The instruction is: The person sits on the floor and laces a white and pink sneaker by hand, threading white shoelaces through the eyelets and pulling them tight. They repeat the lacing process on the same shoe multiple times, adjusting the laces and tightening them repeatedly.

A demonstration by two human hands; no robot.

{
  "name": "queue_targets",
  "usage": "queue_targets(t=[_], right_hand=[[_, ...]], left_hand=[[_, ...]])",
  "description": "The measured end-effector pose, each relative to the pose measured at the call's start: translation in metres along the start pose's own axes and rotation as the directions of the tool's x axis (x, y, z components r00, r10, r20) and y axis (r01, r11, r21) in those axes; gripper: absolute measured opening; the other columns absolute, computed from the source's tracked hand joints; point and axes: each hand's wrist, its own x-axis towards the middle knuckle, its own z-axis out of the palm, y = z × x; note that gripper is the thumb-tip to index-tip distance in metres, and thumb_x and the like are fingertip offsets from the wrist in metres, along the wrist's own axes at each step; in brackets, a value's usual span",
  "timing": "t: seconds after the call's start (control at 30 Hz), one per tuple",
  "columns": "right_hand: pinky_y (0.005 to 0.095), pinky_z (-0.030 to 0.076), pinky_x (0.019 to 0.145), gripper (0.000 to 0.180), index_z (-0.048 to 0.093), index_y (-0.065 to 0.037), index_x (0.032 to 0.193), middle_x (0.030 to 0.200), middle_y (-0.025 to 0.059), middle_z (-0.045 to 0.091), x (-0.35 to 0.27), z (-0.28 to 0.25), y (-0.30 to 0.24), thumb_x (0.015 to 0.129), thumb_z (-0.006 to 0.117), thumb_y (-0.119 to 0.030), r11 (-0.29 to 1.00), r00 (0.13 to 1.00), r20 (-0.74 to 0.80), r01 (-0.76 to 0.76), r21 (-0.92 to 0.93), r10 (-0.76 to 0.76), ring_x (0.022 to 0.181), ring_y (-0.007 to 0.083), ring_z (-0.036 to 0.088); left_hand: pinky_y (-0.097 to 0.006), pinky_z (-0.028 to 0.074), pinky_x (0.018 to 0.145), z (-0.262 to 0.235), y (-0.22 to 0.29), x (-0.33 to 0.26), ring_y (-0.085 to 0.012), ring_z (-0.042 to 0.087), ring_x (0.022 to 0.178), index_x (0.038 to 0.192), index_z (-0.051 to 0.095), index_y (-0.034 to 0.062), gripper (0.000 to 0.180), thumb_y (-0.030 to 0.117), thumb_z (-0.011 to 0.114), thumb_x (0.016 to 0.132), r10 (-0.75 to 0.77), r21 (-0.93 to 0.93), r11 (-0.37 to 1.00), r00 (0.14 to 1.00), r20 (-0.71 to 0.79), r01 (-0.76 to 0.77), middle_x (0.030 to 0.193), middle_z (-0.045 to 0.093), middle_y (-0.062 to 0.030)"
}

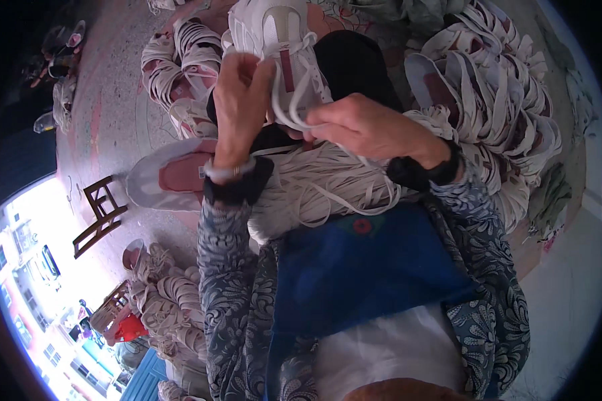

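Note:
A white and pale grey sneaker (321,80) with a dark red strip on its tongue stands before me, toe away. A white shoelace (279,110) hangs in a loop across its opening. At the sneaker's left edge, my left hand (239,107) is closed, its fingertips pinching where the lace meets the upper. My right hand (374,127) pinches the lace on the right, just below the opening. Across my lap lies a thick bundle of loose off-white laces (328,184). Beside my left wrist rests another shoe (174,175), with a pink insole.
Rows of stacked shoes (495,100) stand at the right, with more shoe stacks (184,60) at the far left and another pile (170,301) at the lower left. A small wooden stool (100,210) is on the floor at the left. A blue apron (368,267) covers my lap.

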Motion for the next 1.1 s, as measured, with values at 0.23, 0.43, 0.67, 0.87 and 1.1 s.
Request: queue_targets(t=[0.23, 0.43, 0.67, 0.87, 1.1], right_hand=[[0.0411, 0.049, 0.061, 0.014, 0.060, -0.001, 0.098, 0.078, 0.0201, 0.062, 0.014, 0.009, 0.027, 0.089, 0.055, -0.010, 0.950, 0.999, -0.002, -0.048, -0.309, 0.050, 0.072, 0.0369, 0.063], [0.0455, 0.046, 0.056, 0.009, 0.056, -0.004, 0.094, 0.070, 0.0190, 0.059, 0.021, 0.003, 0.036, 0.085, 0.055, -0.008, 0.851, 0.999, -0.002, 0.035, -0.524, -0.042, 0.067, 0.0375, 0.060], [0.0472, 0.046, 0.061, 0.009, 0.054, -0.003, 0.092, 0.076, 0.0214, 0.059, 0.032, -0.017, 0.053, 0.085, 0.054, -0.008, 0.818, 0.998, 0.055, 0.044, -0.574, -0.015, 0.075, 0.0407, 0.059], [0.0369, 0.046, 0.066, 0.019, 0.059, 0.002, 0.100, 0.084, 0.0220, 0.062, 0.030, -0.016, 0.029, 0.092, 0.050, -0.013, 0.969, 0.998, -0.020, -0.069, -0.237, 0.066, 0.073, 0.0318, 0.061], [0.0227, 0.029, 0.050, 0.022, 0.060, 0.000, 0.093, 0.063, -0.0050, 0.044, 0.015, -0.016, -0.018, 0.095, 0.048, -0.019, 0.951, 0.950, -0.064, -0.299, 0.084, 0.304, 0.056, 0.0053, 0.038]], left_hand=[[-0.019, 0.034, 0.042, -0.002, -0.030, 0.044, -0.0034, 0.043, 0.048, 0.097, 0.058, 0.0026, 0.020, 0.022, 0.058, 0.093, 0.106, -0.114, 0.989, 0.989, 0.100, -0.094, 0.067, 0.054, 0.0011], [-0.023, 0.043, 0.045, -0.011, -0.042, 0.048, -0.0078, 0.052, 0.055, 0.094, 0.060, -0.0023, 0.026, 0.023, 0.061, 0.090, -0.012, -0.058, 0.998, 0.994, 0.105, 0.019, 0.068, 0.058, -0.0031], [-0.037, 0.050, 0.062, 0.008, -0.058, 0.060, -0.0248, 0.064, 0.066, 0.094, 0.062, -0.0026, 0.045, 0.041, 0.062, 0.085, 0.034, 0.175, 0.984, 0.998, 0.050, -0.043, 0.069, 0.063, -0.0156], [-0.045, 0.052, 0.074, 0.019, -0.087, 0.071, -0.0384, 0.063, 0.091, 0.092, 0.063, 0.0039, 0.037, 0.039, 0.053, 0.087, 0.242, 0.383, 0.883, 0.963, 0.120, -0.270, 0.091, 0.065, -0.0213], [-0.037, 0.042, 0.038, 0.050, -0.122, 0.075, -0.0232, 0.055, 0.053, 0.073, 0.058, 0.0013, 0.017, 0.018, 0.060, 0.073, 0.777, 0.693, 0.465, 0.629, -0.022, -0.550, 0.075, 0.053, -0.0137]])
